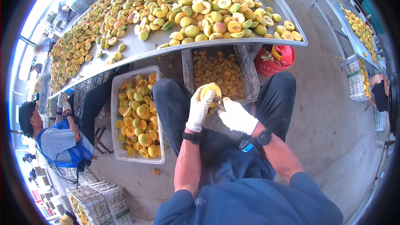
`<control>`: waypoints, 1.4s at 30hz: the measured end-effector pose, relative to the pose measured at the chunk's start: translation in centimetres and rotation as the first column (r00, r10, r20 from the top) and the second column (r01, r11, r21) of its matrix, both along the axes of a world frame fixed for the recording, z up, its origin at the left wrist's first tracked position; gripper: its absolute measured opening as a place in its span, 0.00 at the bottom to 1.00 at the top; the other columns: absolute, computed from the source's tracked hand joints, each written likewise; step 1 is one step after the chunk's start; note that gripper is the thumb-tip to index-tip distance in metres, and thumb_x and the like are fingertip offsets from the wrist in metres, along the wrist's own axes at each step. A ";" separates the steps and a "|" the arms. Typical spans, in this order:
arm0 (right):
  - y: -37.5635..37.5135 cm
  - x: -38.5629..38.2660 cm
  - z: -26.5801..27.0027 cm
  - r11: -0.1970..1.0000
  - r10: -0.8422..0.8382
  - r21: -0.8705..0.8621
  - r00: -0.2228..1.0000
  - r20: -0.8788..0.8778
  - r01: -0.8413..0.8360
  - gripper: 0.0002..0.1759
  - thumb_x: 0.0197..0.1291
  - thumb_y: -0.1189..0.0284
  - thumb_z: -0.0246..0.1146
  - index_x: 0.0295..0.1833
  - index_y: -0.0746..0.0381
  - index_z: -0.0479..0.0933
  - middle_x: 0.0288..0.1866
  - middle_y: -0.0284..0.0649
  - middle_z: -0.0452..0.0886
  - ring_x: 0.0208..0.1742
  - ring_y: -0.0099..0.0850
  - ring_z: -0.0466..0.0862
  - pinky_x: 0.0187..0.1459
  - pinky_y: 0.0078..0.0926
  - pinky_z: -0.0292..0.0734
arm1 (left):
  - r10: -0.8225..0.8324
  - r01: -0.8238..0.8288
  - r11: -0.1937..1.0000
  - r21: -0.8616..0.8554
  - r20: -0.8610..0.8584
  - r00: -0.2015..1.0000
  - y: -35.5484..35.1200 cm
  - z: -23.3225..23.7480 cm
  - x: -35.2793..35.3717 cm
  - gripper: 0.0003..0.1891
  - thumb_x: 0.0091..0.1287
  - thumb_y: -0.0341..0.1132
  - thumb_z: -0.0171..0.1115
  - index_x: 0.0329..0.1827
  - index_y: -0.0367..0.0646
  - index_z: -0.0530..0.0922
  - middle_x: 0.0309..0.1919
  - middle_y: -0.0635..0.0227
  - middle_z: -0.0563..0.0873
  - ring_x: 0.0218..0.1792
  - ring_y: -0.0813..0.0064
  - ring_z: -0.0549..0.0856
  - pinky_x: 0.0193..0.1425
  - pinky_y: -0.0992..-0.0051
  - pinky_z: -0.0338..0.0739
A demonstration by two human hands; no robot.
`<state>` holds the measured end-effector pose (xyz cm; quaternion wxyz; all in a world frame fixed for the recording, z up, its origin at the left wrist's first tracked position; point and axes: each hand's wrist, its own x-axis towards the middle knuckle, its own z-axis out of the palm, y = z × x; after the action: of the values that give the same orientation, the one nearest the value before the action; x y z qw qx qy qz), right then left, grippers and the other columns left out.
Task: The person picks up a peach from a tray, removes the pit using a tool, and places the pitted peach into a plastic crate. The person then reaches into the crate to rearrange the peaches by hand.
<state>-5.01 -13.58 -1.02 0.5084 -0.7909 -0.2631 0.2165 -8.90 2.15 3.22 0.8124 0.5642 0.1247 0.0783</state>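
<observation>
My left hand (199, 107), in a white glove, is closed around a yellow peach half (211, 89) held above my lap. Beside it my right hand (238, 116), also gloved in white, grips a small dark metal tool (218, 101). The tool's tip is at the fruit's lower edge; its exact shape is too small to make out. Below and beyond both hands stands a grey crate (248, 68) with cut orange-yellow fruit pieces in it. To the left is a white crate (116, 135) full of peach halves.
A metal table (137, 49) heaped with halved peaches runs across ahead of me. Under its right corner sits a red bucket (268, 64). A co-worker (62, 141) sits at left, near stacked crates (100, 202). Another fruit-covered table (337, 12) stands at far right.
</observation>
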 end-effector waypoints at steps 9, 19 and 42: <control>0.6 -0.6 5.7 0.988 0.134 -0.011 0.878 -0.459 -0.157 0.10 0.67 0.68 0.57 0.47 0.61 0.67 0.28 0.32 0.73 0.20 0.24 0.74 0.17 0.25 0.72 | 0.047 -0.083 0.954 -0.287 -0.130 0.990 0.5 -2.4 0.5 0.29 0.75 0.59 0.49 0.50 0.37 0.80 0.36 0.56 0.87 0.35 0.67 0.86 0.42 0.68 0.83; 1.3 -1.2 7.9 0.989 0.085 -0.044 0.779 -0.622 -0.143 0.10 0.67 0.69 0.56 0.49 0.59 0.67 0.28 0.30 0.72 0.18 0.20 0.71 0.18 0.20 0.69 | 0.084 -0.132 0.877 -0.461 -0.123 0.989 0.4 -2.5 0.1 0.28 0.74 0.56 0.50 0.52 0.35 0.79 0.37 0.52 0.87 0.34 0.62 0.86 0.41 0.65 0.83; -1.8 0.0 7.0 0.930 0.300 0.330 0.180 -0.937 0.165 0.04 0.70 0.71 0.57 0.44 0.59 0.71 0.26 0.25 0.67 0.17 0.11 0.63 0.14 0.10 0.57 | 0.049 -0.054 0.994 0.091 0.065 0.997 -1.6 -2.4 0.2 0.22 0.78 0.48 0.53 0.56 0.35 0.77 0.40 0.60 0.86 0.36 0.72 0.87 0.41 0.75 0.84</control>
<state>-5.05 -15.34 6.02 0.6815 -0.3474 0.0529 0.6419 -8.67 0.51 0.81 0.7867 0.5950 0.1098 0.1226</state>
